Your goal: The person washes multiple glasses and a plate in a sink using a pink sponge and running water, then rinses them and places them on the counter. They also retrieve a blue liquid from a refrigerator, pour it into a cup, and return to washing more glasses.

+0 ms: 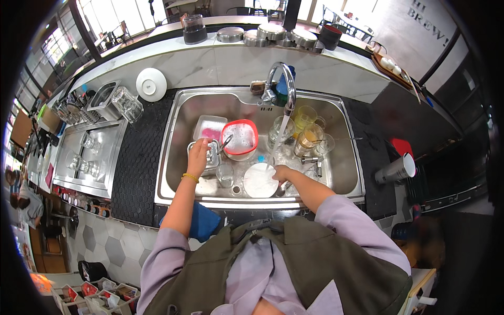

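Observation:
My right hand (281, 173) grips the edge of a round white plate (259, 181) low in the stainless steel sink (356, 177). Water (280, 138) runs from the curved chrome faucet (291, 88) toward the plate. On the left, my left hand (198, 156) rests over a small metal container (214, 159); whether its fingers grip it is unclear. A red-rimmed tub (256, 138) of suds sits beside it, with a spoon handle (225, 142) near its edge. A clear plastic box (200, 123) lies behind, and a drinking glass (225, 175) stands in front.
Several glasses (309, 138) and a metal jigger (311, 159) crowd the sink's right side. A white dish (151, 84) leans against the backsplash near an upturned glass jar (127, 104). Metal lids (271, 30) line the ledge. A tall cup (395, 169) lies at right.

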The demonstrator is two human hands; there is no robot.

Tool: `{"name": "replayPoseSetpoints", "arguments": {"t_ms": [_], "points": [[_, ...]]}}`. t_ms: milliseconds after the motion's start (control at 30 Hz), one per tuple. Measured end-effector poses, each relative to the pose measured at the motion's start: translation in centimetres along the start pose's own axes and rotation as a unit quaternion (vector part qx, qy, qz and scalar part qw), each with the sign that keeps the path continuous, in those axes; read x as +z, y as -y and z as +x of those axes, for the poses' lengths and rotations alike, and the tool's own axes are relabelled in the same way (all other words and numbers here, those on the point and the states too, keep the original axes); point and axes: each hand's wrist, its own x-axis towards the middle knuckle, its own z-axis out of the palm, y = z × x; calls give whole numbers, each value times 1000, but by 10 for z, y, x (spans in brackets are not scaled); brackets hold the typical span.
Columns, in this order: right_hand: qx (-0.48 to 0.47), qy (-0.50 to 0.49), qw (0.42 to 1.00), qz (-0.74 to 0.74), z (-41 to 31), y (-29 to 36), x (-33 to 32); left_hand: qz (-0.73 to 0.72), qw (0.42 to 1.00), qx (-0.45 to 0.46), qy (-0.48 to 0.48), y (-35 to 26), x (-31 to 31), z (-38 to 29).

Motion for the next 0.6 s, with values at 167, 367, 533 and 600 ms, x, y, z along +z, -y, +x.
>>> {"name": "replayPoseSetpoints", "arguments": {"t_ms": [167,367,533,600], "points": [[-60,-229,962,-138,-51,51,-42,96,993,41,61,-37,36,-5],[-129,-270,954,-22,-139,97,-121,132,982,-79,113,-54,111,-11],[-162,-320,933,36,-194,114,-134,-300,875,-350,150,-58,137,-17],[-217,-384,897,18,-210,117,-119,-422,796,-399,170,-57,138,-16]]}}
